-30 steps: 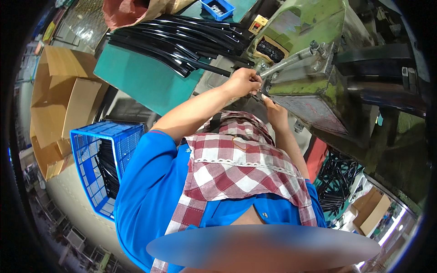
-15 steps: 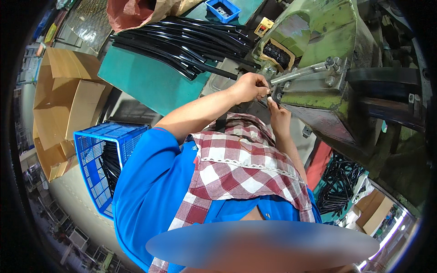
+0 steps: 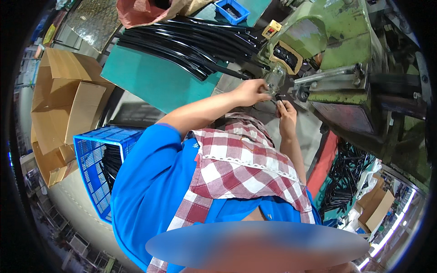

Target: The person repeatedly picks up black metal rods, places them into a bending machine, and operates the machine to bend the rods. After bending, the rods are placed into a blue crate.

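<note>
My left hand (image 3: 251, 92) is beside the green machine (image 3: 337, 50), fingers curled and pinched together; whatever they hold, if anything, is hidden. Close to its right, my right hand (image 3: 287, 116) grips a small black part (image 3: 279, 97) between thumb and fingers, with a thin pin-like bit sticking out of it. The two hands are nearly touching, in front of the machine's metal tooling (image 3: 276, 78). Just beyond my left hand lie the ends of several long black tubes (image 3: 186, 43), piled on a green tabletop (image 3: 145, 75).
A blue tray (image 3: 232, 11) of small parts and a reddish sack (image 3: 145, 11) stand at the back. A tray of dark parts (image 3: 285, 57) sits by the machine. Cardboard boxes (image 3: 82, 104) and a blue crate (image 3: 91, 173) are at left; more black parts (image 3: 346, 177) lie right.
My right hand has moved slightly right and down, away from the machine's tooling, with the small black part now visible in it. My left hand remains close by. The view has shifted slightly.
</note>
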The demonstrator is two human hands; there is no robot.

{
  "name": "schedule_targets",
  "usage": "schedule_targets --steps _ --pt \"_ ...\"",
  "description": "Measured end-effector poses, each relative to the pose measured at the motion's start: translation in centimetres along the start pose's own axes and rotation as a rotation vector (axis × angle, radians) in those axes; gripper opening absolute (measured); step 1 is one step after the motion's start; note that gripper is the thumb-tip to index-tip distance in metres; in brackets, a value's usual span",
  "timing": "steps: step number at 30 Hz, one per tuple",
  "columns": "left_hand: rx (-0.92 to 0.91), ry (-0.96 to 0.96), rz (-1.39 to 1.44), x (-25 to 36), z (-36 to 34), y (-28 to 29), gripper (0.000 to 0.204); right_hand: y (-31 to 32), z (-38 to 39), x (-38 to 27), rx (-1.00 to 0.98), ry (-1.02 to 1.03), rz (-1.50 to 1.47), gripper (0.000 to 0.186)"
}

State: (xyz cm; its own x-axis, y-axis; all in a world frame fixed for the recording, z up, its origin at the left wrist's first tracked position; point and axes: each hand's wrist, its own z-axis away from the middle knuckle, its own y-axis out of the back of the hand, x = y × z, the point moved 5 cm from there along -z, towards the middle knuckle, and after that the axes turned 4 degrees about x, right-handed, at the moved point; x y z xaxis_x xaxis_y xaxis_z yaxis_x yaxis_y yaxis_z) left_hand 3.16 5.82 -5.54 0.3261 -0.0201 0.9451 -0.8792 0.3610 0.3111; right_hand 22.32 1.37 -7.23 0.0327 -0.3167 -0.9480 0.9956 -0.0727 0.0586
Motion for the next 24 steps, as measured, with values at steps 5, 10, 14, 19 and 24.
schedule_targets --steps 5,10,14,19,24 --pt "0.248 -0.009 -0.838 -8.7 4.8 9.4 0.016 0.9 -0.3 1.2 0.002 -0.029 -0.179 0.013" --pt "0.336 0.042 -1.263 -16.0 7.0 14.5 0.016 2.1 -0.5 0.8 -0.016 -0.055 -0.142 0.014" --pt "0.274 0.031 -1.247 -16.4 6.9 13.9 0.038 2.9 -0.3 0.6 0.030 -0.012 -0.060 0.012" --pt "0.272 0.017 -1.275 -15.0 7.0 13.4 0.037 4.3 0.2 0.7 0.167 0.042 0.083 0.015" --pt "0.136 -0.033 -1.272 -16.2 6.5 12.7 0.035 4.7 0.7 0.4 0.252 0.073 0.172 0.014"
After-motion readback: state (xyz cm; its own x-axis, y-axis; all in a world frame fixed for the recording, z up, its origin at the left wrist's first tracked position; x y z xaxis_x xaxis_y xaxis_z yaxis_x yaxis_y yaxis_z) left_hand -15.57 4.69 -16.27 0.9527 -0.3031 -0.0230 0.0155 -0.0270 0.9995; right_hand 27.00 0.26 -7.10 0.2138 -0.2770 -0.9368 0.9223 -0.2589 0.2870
